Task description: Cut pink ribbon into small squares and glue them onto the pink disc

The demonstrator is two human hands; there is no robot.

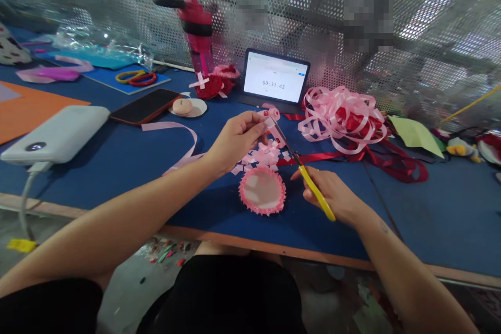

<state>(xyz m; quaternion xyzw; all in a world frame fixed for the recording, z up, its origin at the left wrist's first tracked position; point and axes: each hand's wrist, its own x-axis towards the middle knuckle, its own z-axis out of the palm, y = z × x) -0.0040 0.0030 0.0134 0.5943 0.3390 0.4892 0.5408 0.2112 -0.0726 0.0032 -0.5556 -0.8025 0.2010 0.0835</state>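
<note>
My left hand [245, 135] pinches a pale pink ribbon [269, 123] above the middle of the table. In my right hand [332, 188] is a pair of scissors [316, 192] with yellow handles, its blades reaching up to the ribbon by my left fingertips. Below them lies a pile of small cut pink ribbon pieces [263, 156]. Nearer to me rests a round disc [262, 191] with a pale centre and a frilled pink ribbon border. Just behind my left fingers sits a pink object [276, 115], partly hidden, whose kind I cannot make out.
A tablet [275, 75] showing a timer stands at the back. To its right are heaped pink ribbons [340, 120] and red ribbon [399, 162]. At left lie a phone [144, 106], a white power bank [57, 135] and other scissors [136, 78]. A pink bottle [198, 31] stands behind.
</note>
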